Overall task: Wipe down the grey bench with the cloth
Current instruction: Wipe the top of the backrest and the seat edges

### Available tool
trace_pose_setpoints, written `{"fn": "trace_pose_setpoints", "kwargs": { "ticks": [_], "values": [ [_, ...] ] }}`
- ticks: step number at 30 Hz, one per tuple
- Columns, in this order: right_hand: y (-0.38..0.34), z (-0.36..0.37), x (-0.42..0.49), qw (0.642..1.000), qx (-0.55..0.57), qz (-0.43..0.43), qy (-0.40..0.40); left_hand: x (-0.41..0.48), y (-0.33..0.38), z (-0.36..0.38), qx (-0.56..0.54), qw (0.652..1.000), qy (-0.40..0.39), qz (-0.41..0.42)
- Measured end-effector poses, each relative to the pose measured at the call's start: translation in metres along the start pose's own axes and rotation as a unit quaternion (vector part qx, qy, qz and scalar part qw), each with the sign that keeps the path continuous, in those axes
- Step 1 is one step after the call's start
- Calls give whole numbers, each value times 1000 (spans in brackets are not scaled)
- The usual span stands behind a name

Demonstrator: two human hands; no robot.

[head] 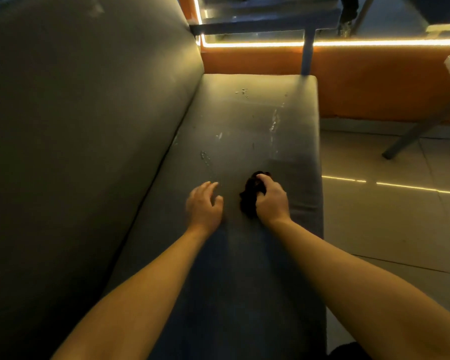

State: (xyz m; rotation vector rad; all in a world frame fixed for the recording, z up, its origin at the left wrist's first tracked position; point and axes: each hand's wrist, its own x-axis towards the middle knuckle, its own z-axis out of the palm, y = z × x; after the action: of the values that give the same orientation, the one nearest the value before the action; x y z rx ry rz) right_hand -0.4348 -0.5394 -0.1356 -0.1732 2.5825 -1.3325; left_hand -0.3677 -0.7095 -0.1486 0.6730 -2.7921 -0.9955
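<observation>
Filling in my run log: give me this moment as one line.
right hand: grips dark cloth on grey bench | left hand: open, beside cloth | wet streaks: ahead of cloth

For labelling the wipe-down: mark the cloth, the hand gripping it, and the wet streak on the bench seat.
dark cloth [251,196], head view, bunched part left of the knuckles
right hand [272,201], head view, back of the hand
wet streak [274,122], head view, its shiny middle
</observation>
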Motion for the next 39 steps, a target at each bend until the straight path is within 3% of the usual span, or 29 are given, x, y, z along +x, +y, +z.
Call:
{"fn": "trace_pose_setpoints", "kwargs": {
  "ticks": [2,5,10,16,19,21,24,28,32,36,39],
  "values": [
    [2,8,9,1000,-6,13,15,6,-31,-11,129,987,12,-89],
    [9,23,14,996,-61,33,-47,10,-55,-15,191,967,-37,-163],
    [-11,63,38,993,-102,-45,-28,30,-63,-10,205,970,8,-129],
    [-53,133,49,952,-117,-206,-194,26,-78,-2,203,971,37,-122],
    [-47,123,68,924,-176,-271,-206,25,-80,1,212,969,33,-126],
    [-45,113,89,931,-187,-263,-169,26,-80,3,225,965,31,-130],
    [-52,103,127,963,-185,-173,-97,29,-79,5,215,967,34,-129],
    [-59,110,133,975,-173,-121,-68,28,-80,6,212,968,40,-132],
    [-66,129,102,965,-139,-180,-130,28,-79,6,211,968,37,-132],
    [-65,131,91,911,-167,-295,-236,27,-81,5,207,969,51,-126],
    [-55,114,104,897,-213,-325,-210,29,-81,5,205,968,47,-133]
  ]
}}
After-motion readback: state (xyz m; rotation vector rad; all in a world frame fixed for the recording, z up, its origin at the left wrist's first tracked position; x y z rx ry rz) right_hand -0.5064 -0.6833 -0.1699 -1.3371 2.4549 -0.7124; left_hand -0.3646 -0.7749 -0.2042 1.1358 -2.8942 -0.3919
